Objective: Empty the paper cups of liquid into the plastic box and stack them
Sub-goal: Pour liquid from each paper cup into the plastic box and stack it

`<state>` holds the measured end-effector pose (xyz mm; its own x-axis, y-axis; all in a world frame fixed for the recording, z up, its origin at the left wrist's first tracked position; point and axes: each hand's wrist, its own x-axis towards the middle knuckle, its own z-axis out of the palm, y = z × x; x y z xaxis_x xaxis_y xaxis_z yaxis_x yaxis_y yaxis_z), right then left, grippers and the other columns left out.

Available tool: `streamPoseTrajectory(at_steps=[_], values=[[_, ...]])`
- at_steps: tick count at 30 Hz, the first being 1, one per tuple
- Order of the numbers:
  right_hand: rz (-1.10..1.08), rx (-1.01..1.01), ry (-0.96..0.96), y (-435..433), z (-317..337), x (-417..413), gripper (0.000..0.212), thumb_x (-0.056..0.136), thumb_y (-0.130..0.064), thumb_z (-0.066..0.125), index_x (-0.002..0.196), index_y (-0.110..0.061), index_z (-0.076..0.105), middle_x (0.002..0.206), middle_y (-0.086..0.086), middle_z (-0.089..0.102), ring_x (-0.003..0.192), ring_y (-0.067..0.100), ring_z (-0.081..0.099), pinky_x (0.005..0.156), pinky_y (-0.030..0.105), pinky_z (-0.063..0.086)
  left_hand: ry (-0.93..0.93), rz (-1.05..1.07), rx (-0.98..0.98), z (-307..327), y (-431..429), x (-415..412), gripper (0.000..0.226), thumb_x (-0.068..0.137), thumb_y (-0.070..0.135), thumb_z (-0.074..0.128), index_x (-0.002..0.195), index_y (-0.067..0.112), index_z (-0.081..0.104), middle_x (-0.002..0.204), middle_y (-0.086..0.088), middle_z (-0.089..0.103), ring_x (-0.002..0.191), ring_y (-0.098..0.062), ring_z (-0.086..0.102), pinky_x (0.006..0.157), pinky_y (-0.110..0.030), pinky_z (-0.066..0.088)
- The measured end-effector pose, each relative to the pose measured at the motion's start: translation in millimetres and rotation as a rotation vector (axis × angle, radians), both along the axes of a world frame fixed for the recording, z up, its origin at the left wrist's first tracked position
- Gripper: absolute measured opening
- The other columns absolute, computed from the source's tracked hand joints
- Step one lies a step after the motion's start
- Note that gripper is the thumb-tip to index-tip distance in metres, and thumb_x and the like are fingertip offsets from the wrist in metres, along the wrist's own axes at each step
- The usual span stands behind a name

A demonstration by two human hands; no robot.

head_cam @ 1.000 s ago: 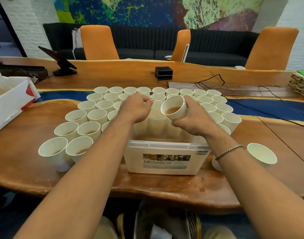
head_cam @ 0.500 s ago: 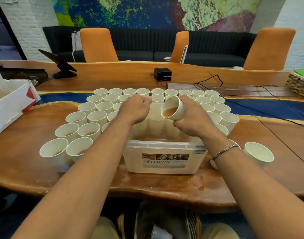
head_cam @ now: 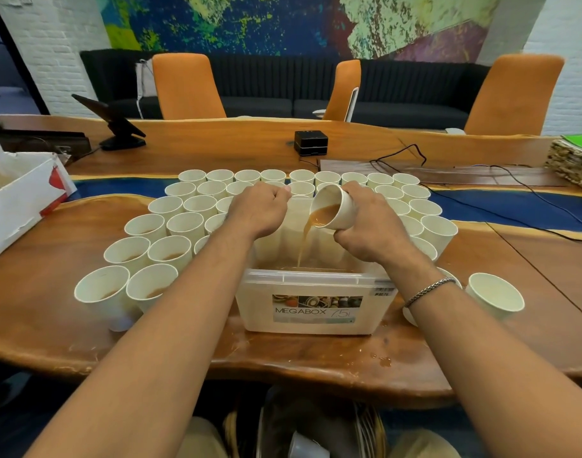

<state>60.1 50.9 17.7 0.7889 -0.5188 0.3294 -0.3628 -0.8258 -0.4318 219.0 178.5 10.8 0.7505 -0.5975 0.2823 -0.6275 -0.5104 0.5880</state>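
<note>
The right hand [head_cam: 369, 223] has its fingers wrapped round a paper cup [head_cam: 337, 209], tipped mouth-down to the left of those fingers. A stream of brown liquid [head_cam: 303, 241] falls from its lip into the MEGABOX plastic box [head_cam: 256, 309] directly below them. The left hand [head_cam: 259, 209] sits just across the stream with its fingers curled tight. Whether they pinch anything I cannot tell, as the knuckles hide what lies under them.

By the layout, the job looks barely begun. Only a thin brown layer shows in the box, no stack is in view, and one empty cup [head_cam: 494, 292] stands well out beyond the right wrist. Rows of filled cups [head_cam: 150, 282] crowd both sets of fingers to the left, right and beyond, several showing brown inside.

Room is tight. The pouring fingers have cup rims just beside and behind them, so a sideways swing risks a knock. The open way out looks to be up and back toward the body, over the box's near rim. Nearer than the box, the wooden table [head_cam: 51, 332] ends in a wavy edge with droplets [head_cam: 382, 360] on it, and black cables [head_cam: 514, 190] trail far beyond the right fingers
</note>
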Motion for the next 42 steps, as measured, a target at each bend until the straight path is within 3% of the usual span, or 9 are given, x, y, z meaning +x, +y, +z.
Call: streamPoseTrajectory(at_steps=[6, 22, 25, 28, 31, 33, 42], values=[[-0.009, -0.014, 0.017, 0.3, 0.2, -0.1, 0.07, 0.072, -0.019, 0.081, 0.132, -0.029, 0.046, 0.121, 0.001, 0.055, 0.113, 0.024, 0.047, 0.089, 0.047, 0.051, 0.002, 0.0, 0.006, 0.7, 0.0, -1.3, 0.053, 0.107, 0.04, 0.035, 0.1, 0.008, 0.076, 0.09, -0.009, 0.071, 0.091, -0.028, 0.062, 0.077, -0.037, 0.046], [-0.01, -0.054, 0.029, 0.3, -1.5, 0.2, 0.07, 0.074, -0.016, 0.078, 0.135, -0.029, 0.046, 0.123, 0.0, 0.056, 0.113, 0.024, 0.045, 0.086, 0.042, 0.049, -0.004, 0.01, 0.021, 2.3, 0.3, -3.6, 0.054, 0.107, 0.041, 0.035, 0.097, 0.007, 0.076, 0.083, -0.008, 0.069, 0.083, -0.025, 0.06, 0.069, -0.032, 0.036], [-0.011, -0.063, 0.032, -0.1, -1.9, 0.1, 0.068, 0.075, -0.016, 0.075, 0.134, -0.029, 0.046, 0.122, -0.001, 0.055, 0.112, 0.023, 0.044, 0.084, 0.04, 0.048, -0.008, 0.007, 0.025, 2.4, 0.6, -3.6, 0.054, 0.107, 0.04, 0.035, 0.097, 0.007, 0.076, 0.086, -0.009, 0.071, 0.085, -0.027, 0.061, 0.07, -0.034, 0.04], [-0.01, -0.071, 0.03, -0.3, -2.0, 0.4, 0.067, 0.075, -0.016, 0.074, 0.134, -0.029, 0.046, 0.122, -0.001, 0.055, 0.112, 0.023, 0.044, 0.084, 0.04, 0.047, -0.027, 0.009, 0.044, 2.5, 0.8, -3.9, 0.055, 0.107, 0.04, 0.036, 0.084, 0.006, 0.073, 0.081, -0.007, 0.07, 0.081, -0.027, 0.06, 0.068, -0.034, 0.04], [-0.016, -0.087, 0.039, -0.6, -2.3, 1.0, 0.067, 0.075, -0.016, 0.074, 0.134, -0.029, 0.045, 0.123, -0.001, 0.055, 0.113, 0.023, 0.044, 0.084, 0.039, 0.045, -0.032, 0.01, 0.052, 2.7, 1.7, -7.1, 0.056, 0.107, 0.038, 0.038, 0.056, 0.014, 0.049, 0.061, -0.003, 0.052, 0.067, -0.024, 0.05, 0.063, -0.033, 0.033], [-0.02, -0.098, 0.044, -0.9, -2.6, 1.1, 0.068, 0.075, -0.016, 0.074, 0.135, -0.029, 0.044, 0.124, -0.001, 0.054, 0.113, 0.023, 0.044, 0.084, 0.038, 0.044, -0.028, 0.012, 0.051, 3.8, 2.1, -8.1, 0.057, 0.107, 0.037, 0.039, 0.053, 0.017, 0.04, 0.058, -0.001, 0.046, 0.063, -0.022, 0.046, 0.062, -0.033, 0.031], [-0.025, -0.123, 0.061, 0.3, -2.8, 0.6, 0.07, 0.077, -0.017, 0.075, 0.137, -0.029, 0.042, 0.126, 0.0, 0.053, 0.115, 0.023, 0.043, 0.086, 0.04, 0.045, -0.015, 0.019, 0.051, 5.9, 3.0, -11.6, 0.057, 0.107, 0.036, 0.039, 0.053, 0.018, 0.04, 0.057, -0.001, 0.045, 0.059, -0.017, 0.043, 0.056, -0.032, 0.026]])
